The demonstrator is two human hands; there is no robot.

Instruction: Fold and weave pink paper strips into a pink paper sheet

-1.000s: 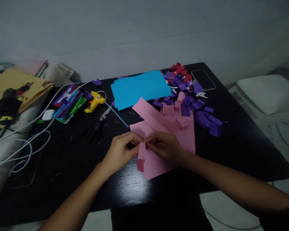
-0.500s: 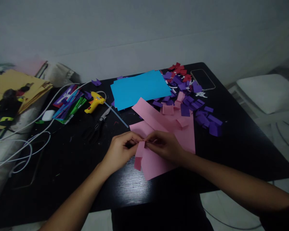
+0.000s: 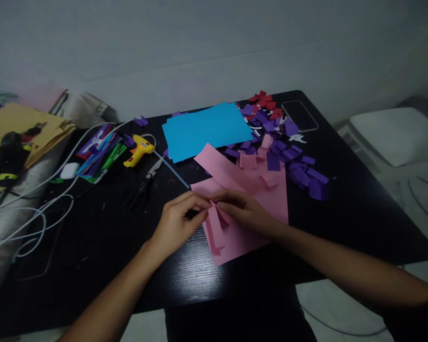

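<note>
Over a pink sheet, my left hand pinches a narrow pink paper strip near its upper end. My right hand has its fingers closed on the same strip, close to my left fingertips. The strip hangs down in folds between the hands. A wider pink strip lies just beyond them, and small folded pink pieces rest on the sheet's far part.
Blue sheets lie at the back, beside purple and red paper pieces and a phone. Leftward are a yellow glue gun, scissors, coloured strips and white cables.
The hanging strip has swung right and now shows separate folds near my right fingers. My right fingers have shifted slightly upward. Both hands remain close together.
</note>
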